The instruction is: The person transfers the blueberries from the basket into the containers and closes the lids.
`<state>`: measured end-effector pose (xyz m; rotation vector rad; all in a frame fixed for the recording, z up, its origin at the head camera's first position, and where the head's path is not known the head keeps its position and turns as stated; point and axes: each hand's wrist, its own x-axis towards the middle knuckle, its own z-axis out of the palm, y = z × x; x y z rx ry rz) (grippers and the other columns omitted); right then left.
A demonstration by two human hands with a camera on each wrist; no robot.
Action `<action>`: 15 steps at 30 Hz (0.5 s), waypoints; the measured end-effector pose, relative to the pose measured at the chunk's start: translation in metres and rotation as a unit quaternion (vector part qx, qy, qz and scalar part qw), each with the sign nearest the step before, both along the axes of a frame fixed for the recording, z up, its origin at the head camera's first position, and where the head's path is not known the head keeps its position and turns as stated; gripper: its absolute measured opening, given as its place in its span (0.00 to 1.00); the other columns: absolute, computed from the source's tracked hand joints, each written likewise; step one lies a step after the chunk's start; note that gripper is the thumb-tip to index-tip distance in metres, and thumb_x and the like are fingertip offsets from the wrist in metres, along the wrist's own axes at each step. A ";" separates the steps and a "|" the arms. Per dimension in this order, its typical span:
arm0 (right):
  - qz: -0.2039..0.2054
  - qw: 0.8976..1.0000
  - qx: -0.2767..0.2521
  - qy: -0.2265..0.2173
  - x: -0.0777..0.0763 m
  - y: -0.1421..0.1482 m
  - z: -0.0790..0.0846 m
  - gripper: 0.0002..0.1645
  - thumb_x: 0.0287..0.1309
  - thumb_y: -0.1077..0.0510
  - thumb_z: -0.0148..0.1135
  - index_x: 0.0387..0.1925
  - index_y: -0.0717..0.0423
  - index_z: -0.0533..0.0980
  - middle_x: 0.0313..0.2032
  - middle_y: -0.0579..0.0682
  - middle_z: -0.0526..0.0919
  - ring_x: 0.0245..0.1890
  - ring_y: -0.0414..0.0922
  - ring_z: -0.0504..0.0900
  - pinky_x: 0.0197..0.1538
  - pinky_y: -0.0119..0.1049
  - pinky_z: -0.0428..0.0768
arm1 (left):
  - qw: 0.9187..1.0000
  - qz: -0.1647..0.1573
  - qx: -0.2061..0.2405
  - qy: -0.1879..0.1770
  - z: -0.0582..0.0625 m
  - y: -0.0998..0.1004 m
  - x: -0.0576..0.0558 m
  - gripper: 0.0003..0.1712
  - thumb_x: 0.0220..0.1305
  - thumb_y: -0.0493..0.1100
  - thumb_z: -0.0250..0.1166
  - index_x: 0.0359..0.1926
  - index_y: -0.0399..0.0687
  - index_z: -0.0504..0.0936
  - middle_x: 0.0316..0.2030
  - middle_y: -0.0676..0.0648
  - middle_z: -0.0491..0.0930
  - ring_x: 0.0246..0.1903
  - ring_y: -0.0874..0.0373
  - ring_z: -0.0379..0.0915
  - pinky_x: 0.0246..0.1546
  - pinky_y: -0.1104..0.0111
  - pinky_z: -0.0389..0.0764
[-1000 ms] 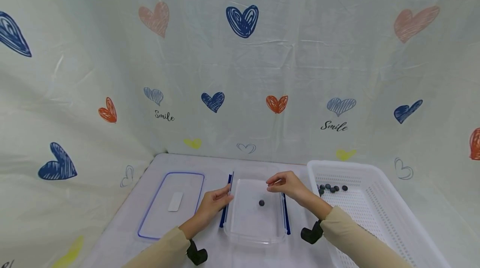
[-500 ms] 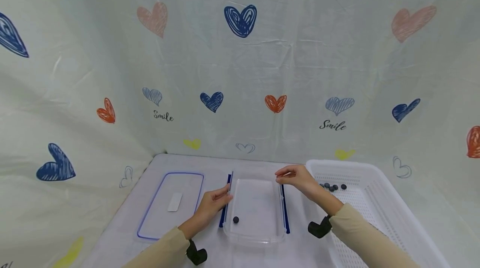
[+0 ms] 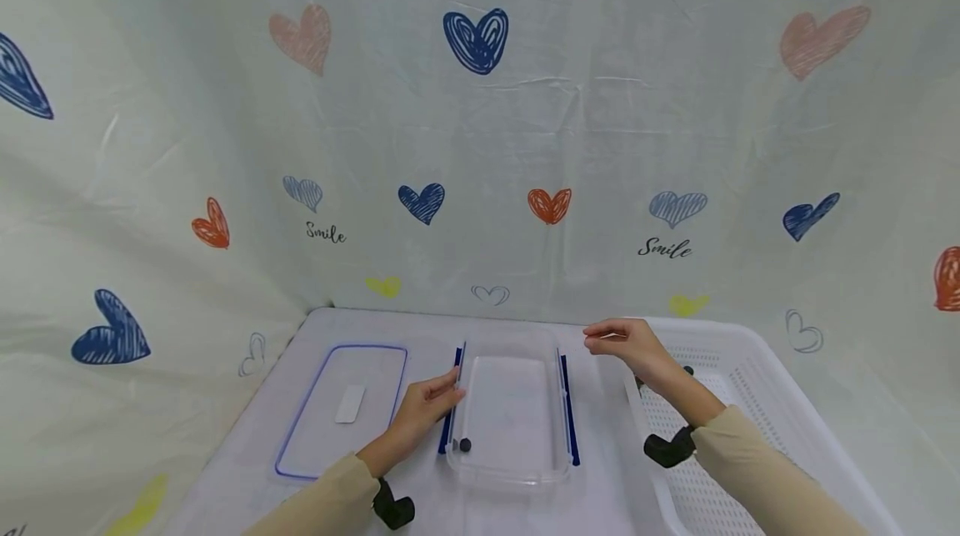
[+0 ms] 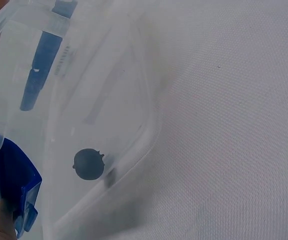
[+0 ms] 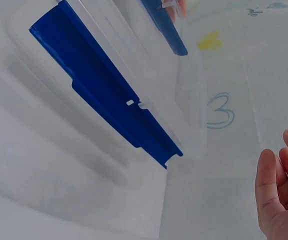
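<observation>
"What is the left hand (image 3: pixel 423 409) doing?"

"It pinches the left side of the clear box (image 3: pixel 517 403). The thumb is at the top edge, and a finger touches the blue flap (image 4: pixel 15 172) on that side."

"And the right hand (image 3: pixel 628 346)?"

"That one is up in the air, by the far left corner of the white basket (image 3: pixel 716 328). Its fingers are a bit bent and loose, with just air between them."

"Where is the little dark berry (image 3: pixel 465 445)?"

"Inside the box, down on the bottom. It sits in the left corner that is closest to the person. It is near the wall, but I can't tell if it touches."

"Are there more berries (image 3: pixel 688 370)?"

"Yes, I see some in the basket, at the far end. The right arm hides part of that spot, so I can't count them."

"What is that flat thing on the left?"

"A clear lid (image 3: pixel 325 364) with a blue edge. It lies flat on the table (image 3: pixel 611 436), beside the box. A small white card (image 3: pixel 350 404) shows in the middle of it. I can't tell if it is on top or under."

"And behind it all?"

"A pale curtain (image 3: pixel 480 127) with red, blue, pink and yellow hearts!"
</observation>
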<state>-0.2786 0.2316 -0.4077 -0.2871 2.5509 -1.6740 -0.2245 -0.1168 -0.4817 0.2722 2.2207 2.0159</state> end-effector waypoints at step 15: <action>-0.013 0.999 -0.034 0.015 0.004 0.044 -0.012 0.25 0.56 0.55 0.63 0.47 0.72 0.74 0.43 0.61 0.80 0.41 0.50 0.82 0.44 0.34 0.81 | 1.000 0.015 -0.019 0.001 -0.025 -0.002 -0.012 0.31 0.61 0.46 0.62 0.63 0.41 0.66 0.62 0.43 0.64 0.60 0.48 0.62 0.54 0.66 0.70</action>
